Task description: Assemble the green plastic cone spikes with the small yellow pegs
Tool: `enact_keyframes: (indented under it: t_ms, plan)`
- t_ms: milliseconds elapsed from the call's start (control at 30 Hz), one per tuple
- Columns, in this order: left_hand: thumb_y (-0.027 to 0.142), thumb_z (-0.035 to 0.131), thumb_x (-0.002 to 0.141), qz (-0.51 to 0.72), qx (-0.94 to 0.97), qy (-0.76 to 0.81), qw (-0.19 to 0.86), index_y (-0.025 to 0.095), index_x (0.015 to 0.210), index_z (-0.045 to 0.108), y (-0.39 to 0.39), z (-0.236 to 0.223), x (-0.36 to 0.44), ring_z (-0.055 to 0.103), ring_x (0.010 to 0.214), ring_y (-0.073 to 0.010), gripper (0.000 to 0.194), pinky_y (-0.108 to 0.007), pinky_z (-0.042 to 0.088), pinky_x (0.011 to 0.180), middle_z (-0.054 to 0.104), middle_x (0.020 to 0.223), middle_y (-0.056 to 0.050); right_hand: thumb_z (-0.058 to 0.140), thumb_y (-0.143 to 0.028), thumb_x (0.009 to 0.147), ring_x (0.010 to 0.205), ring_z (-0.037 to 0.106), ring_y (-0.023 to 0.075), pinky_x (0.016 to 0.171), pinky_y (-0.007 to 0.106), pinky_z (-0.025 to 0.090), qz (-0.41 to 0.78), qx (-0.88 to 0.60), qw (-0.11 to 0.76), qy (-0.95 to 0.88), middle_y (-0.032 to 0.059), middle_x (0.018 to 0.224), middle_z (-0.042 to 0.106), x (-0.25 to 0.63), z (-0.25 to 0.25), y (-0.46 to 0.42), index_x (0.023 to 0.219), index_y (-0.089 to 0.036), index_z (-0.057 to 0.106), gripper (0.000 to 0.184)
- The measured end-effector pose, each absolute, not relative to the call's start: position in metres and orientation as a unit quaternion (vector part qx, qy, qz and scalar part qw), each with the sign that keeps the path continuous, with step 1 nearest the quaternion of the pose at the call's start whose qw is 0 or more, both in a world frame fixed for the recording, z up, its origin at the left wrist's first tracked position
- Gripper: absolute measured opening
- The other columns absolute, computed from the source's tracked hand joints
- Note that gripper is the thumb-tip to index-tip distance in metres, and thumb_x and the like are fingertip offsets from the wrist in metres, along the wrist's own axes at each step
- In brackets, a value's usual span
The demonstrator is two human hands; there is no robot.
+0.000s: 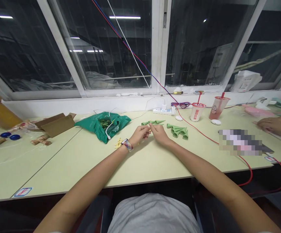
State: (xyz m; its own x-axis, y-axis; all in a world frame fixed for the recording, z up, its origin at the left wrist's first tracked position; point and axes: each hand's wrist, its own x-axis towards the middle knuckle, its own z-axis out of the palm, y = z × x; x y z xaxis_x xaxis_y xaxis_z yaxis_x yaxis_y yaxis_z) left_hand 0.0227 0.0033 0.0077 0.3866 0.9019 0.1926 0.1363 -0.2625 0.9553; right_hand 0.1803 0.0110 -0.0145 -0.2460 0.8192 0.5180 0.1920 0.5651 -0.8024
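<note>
My left hand (140,135), with a patterned watch band (127,145) at its wrist, meets my right hand (159,134) above the middle of the table. Both are closed, fingertips pinched together around a small yellow piece (150,130), mostly hidden by the fingers. Beside my left wrist lies a small pile of yellow pieces (118,143). Several green cones (178,130) lie in a cluster to the right of my right hand. More green cones (158,122) rest just behind my hands, partly covered by them.
An open green plastic bag (98,129) sits left of my hands, a cardboard box (55,125) beyond it. Two drink cups (195,114) and a power strip (163,111) stand toward the window. A red cable (207,137) crosses the right side, near another person's hand (276,124).
</note>
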Motion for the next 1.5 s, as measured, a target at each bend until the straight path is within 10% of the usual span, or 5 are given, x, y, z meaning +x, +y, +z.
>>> enact_keyframes:
  t_ms: [367,567,900,1500]
  plan:
    - [0.045,0.058,0.081,0.313,0.608,0.368,0.63,0.021,0.062,0.039,0.002,0.017,0.023,0.022,0.048,-0.0081,0.035,-0.026,0.023,0.047,0.029,0.057,0.005,0.044,-0.062,0.103,0.056,0.047,0.0183,0.066,0.033,0.038,0.193,-0.358,0.529,-0.745,0.0035,0.058,0.057,0.184,-0.016,0.008,0.057,-0.024,0.057,0.061]
    - [0.051,0.055,0.094,0.43,0.745,0.376,0.345,0.021,0.081,0.051,-0.001,0.013,0.02,0.046,0.056,-0.0125,0.033,-0.027,0.036,0.056,0.051,0.065,0.003,0.04,-0.069,0.1,0.054,0.041,0.0156,0.057,0.031,0.034,0.258,-0.412,0.564,-0.667,-0.001,0.051,0.044,0.177,-0.02,0.014,0.054,-0.023,0.045,0.065]
    - [0.03,0.046,0.101,0.277,0.898,0.34,-0.03,0.022,0.099,0.06,0.0,0.015,0.001,0.062,0.081,-0.0215,0.017,-0.032,0.042,0.073,0.068,0.098,-0.009,0.045,-0.077,0.094,0.046,0.041,0.0163,0.05,0.031,0.04,0.388,-0.399,0.559,-0.615,-0.0039,0.046,0.037,0.169,-0.023,0.013,0.061,-0.027,0.038,0.061]
    - [0.053,0.055,0.094,0.412,0.759,0.348,0.364,0.022,0.071,0.039,0.001,0.014,0.015,0.032,0.058,-0.013,0.042,-0.028,0.028,0.058,0.036,0.062,0.004,0.037,-0.059,0.104,0.063,0.042,0.0179,0.063,0.032,0.034,0.239,-0.37,0.569,-0.695,-0.0017,0.065,0.045,0.174,-0.014,-0.001,0.073,-0.025,0.043,0.047]
